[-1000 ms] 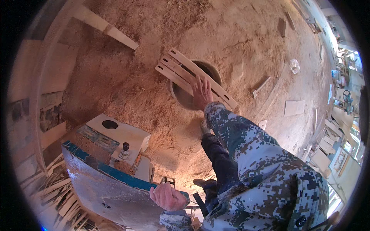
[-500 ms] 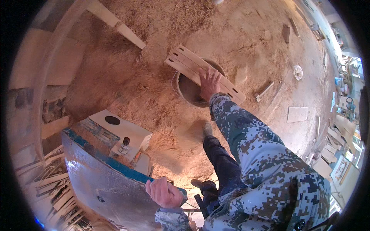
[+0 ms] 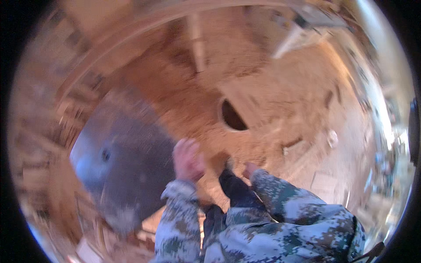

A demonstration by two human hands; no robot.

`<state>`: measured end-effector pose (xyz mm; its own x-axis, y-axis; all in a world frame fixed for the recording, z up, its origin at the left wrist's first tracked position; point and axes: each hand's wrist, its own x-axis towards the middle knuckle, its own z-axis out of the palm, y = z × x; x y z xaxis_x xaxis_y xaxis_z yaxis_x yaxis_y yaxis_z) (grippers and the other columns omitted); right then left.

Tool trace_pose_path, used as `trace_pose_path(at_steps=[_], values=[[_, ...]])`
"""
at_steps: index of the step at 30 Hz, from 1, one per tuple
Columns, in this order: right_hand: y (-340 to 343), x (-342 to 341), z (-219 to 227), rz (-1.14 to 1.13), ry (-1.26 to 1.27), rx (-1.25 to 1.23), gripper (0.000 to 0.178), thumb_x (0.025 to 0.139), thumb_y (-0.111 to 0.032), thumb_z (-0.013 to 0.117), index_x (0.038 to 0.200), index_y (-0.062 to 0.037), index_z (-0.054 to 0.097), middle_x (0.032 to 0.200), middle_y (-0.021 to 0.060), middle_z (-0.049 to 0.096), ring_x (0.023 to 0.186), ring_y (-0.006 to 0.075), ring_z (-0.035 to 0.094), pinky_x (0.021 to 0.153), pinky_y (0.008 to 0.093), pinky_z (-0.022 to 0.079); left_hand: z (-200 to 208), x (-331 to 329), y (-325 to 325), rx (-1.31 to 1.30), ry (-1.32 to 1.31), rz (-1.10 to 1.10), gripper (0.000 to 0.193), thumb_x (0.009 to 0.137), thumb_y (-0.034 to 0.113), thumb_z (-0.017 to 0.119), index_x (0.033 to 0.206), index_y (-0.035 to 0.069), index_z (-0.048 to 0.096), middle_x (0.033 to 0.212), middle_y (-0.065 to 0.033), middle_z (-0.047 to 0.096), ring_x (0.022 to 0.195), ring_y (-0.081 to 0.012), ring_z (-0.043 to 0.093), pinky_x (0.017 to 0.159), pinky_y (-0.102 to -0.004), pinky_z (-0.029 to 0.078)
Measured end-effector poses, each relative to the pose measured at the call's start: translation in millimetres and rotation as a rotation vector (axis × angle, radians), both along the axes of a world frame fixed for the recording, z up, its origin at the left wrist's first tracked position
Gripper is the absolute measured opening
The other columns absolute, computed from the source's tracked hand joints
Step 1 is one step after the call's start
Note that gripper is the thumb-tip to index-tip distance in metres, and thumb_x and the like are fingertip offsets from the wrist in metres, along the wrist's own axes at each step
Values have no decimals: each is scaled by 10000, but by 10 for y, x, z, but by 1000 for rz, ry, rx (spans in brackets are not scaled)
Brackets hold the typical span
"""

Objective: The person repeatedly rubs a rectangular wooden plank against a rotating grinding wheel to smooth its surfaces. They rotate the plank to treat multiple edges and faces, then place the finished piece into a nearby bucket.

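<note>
Having let go of the slats, the right hand [image 3: 250,168] hangs empty; left hand [image 3: 187,158] too blurred to tell, beside the metal sheet [image 3: 127,162].

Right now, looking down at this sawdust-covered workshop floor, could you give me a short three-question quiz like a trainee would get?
1. True or false: the left hand is gripping a wooden slat.
2. What lies in the sawdust floor ahead of the person?
A. a round dark hole
B. a coiled hose
C. a red bucket
3. Which large thing sits just left of the left hand?

Key:
1. False; no slat shows in it, though the picture is blurred.
2. A.
3. A grey metal sheet. The right hand barely shows beyond its camouflage sleeve.
</note>
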<state>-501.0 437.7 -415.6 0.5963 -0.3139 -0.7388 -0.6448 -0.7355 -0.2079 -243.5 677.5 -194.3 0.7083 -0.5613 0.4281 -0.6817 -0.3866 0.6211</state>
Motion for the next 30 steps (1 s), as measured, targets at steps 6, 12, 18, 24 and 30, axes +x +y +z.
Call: trace_pose_path(at_steps=[6, 12, 18, 24, 30], values=[[854, -813, 13, 105, -153, 148, 453, 963, -354, 596, 1265, -32, 700, 1155, 256, 745, 1068, 437, 707, 957, 526, 565, 202, -984, 1719, -238, -206, 269, 366, 716, 145, 717, 1066, 37, 713, 1150, -166, 668, 1145, -403, 602, 1022, -518, 491], [1478, -184, -180, 391, -78, 87, 431, 955, -359, 647, 1256, -55, 696, 1148, 231, 751, 1052, 415, 717, 934, 510, 578, 146, -2219, 4585, -147, -254, 914, 241, 823, 13, 669, 1061, 33, 707, 1187, -170, 696, 1176, -401, 628, 1095, -512, 484], [2607, 431, -47, 705, -5, 235, 468, 913, -315, 731, 1301, -56, 684, 1195, 215, 754, 1111, 376, 722, 977, 464, 576, 105, -3905, 6856, 201, -38, 1924, 490, 854, 106, 681, 1324, -22, 630, 1352, -272, 608, 1302, -445, 544, 1139, -556, 420], [3578, 540, 177, 905, -84, 305, 522, 883, -256, 787, 1349, -52, 666, 1241, 192, 756, 1161, 343, 724, 1012, 433, 575, -13, -4359, 7675, 493, 428, 1982, 704, 850, 148, 744, 1512, 89, 512, 1482, -281, 486, 1393, -449, 460, 1154, -564, 407], [4357, 408, 785, 888, -185, 455, 527, 889, -212, 766, 1376, -46, 646, 1246, 177, 759, 1177, 330, 724, 1017, 434, 577, 235, -4297, 8038, 167, 527, 1946, 763, 881, 164, 785, 1567, 58, 468, 1292, -241, 652, 1190, -369, 654, 1064, -478, 508]])
